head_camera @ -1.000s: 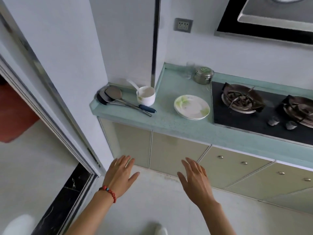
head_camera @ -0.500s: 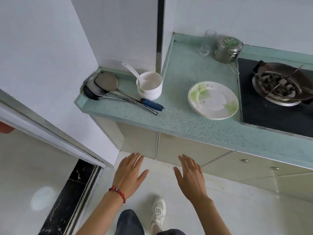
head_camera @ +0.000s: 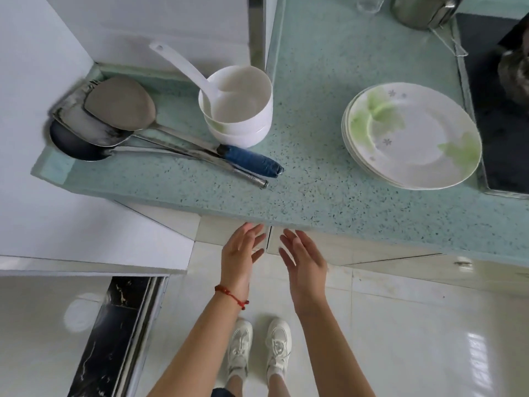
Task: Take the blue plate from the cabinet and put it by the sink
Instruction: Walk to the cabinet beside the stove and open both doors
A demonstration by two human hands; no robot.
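Note:
No blue plate and no sink are in view. Two cream cabinet doors point(head_camera: 329, 247) sit shut under the green counter's front edge point(head_camera: 286, 213), meeting at a narrow seam. My left hand point(head_camera: 239, 253), with a red bead bracelet on its wrist, reaches with spread fingers to the left side of that seam. Just right of the seam is my right hand point(head_camera: 305, 262), also with fingers apart. Both hands hold nothing, and their fingertips are close to the door tops under the counter lip.
On the counter lie a stack of white plates with green flowers point(head_camera: 412, 136), stacked white bowls with a ladle point(head_camera: 239, 106), and metal spatulas point(head_camera: 120, 110), one with a blue handle. A steel pot point(head_camera: 420, 8), a glass and the black hob point(head_camera: 498, 110) are at the right. A white wall corner stands left.
I have stepped closer and look more steeply down. Both hands have moved forward and closer together, up to the seam between the two cabinet doors.

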